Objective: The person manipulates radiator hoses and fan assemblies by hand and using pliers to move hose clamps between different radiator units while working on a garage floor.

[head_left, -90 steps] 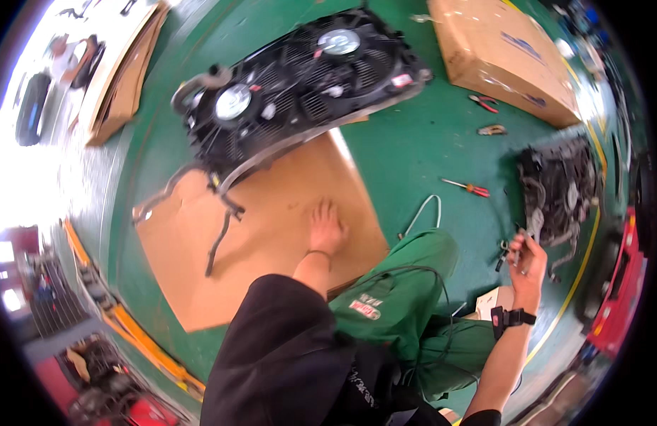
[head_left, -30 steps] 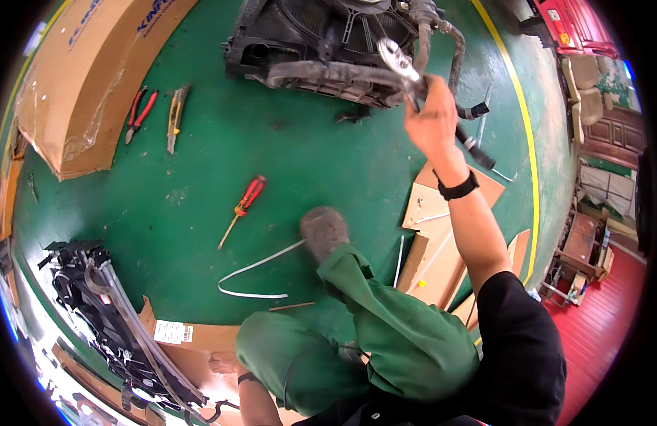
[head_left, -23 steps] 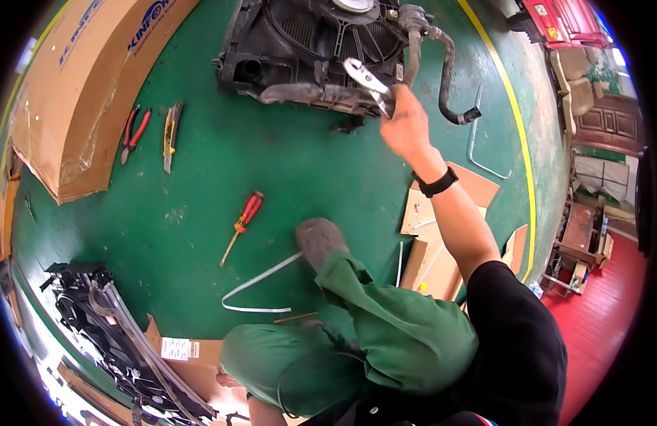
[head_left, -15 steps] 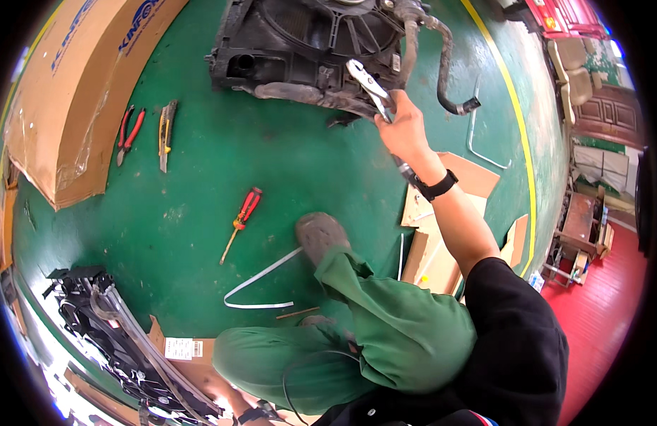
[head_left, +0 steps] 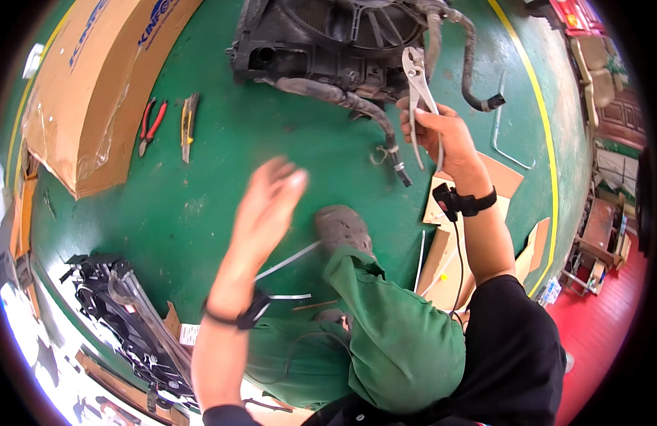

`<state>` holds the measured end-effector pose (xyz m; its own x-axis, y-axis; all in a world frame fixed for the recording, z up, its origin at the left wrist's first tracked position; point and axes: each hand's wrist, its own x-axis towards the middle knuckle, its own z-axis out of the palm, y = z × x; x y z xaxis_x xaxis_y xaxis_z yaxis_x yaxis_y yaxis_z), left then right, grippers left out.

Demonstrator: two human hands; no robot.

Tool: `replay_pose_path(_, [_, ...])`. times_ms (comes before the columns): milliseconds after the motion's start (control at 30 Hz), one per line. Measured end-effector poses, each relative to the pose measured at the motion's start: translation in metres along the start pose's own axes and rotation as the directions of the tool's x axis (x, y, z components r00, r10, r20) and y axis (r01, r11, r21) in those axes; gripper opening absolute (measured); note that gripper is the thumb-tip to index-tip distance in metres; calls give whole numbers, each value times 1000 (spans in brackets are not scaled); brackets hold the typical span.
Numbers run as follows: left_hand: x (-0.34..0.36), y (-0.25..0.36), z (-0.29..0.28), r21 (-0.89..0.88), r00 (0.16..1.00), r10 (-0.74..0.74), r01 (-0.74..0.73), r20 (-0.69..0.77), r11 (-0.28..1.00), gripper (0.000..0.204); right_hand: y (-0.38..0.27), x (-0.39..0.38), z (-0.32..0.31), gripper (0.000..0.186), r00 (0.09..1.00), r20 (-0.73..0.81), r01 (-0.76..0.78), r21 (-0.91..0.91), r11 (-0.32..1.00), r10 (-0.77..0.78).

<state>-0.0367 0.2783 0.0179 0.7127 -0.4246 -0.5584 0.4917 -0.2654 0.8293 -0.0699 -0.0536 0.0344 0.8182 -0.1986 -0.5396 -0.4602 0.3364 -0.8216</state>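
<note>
My right hand (head_left: pixel 443 135) grips the handles of silver pliers (head_left: pixel 418 78), jaws pointing up toward a black radiator fan assembly (head_left: pixel 328 39) on the green floor. A black hose (head_left: pixel 357 110) with a wire clamp runs from the assembly down beside that hand. My left hand (head_left: pixel 266 202) is raised in mid-air with fingers spread, holding nothing, above the floor and in front of my grey shoe (head_left: pixel 342 227).
A large cardboard sheet (head_left: pixel 94 85) lies at the left, with red-handled pliers (head_left: pixel 151 124) and a yellow-black tool (head_left: pixel 189 124) beside it. Another black fan frame (head_left: pixel 122 312) sits lower left. Cardboard pieces (head_left: pixel 442 241) and a bent metal rod (head_left: pixel 506 135) lie at the right.
My left arm has come up into view with the hand spread. My right hand with the pliers has drawn slightly back from the fan assembly.
</note>
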Motion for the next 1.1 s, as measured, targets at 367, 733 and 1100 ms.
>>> replay_pose_path(367, [135, -6, 90, -599, 982, -46, 148, 183, 787, 46, -43, 1, 8, 59, 988, 152, 43, -165, 985, -18])
replay_pose_path(733, [66, 7, 43, -650, 992, -62, 122, 114, 750, 34, -3, 83, 68, 64, 772, 425, -473, -114, 874, 473])
replay_pose_path(1100, [69, 4, 45, -615, 994, -86, 113, 74, 781, 35, -12, 136, 89, 54, 645, 393, -638, -196, 745, 656])
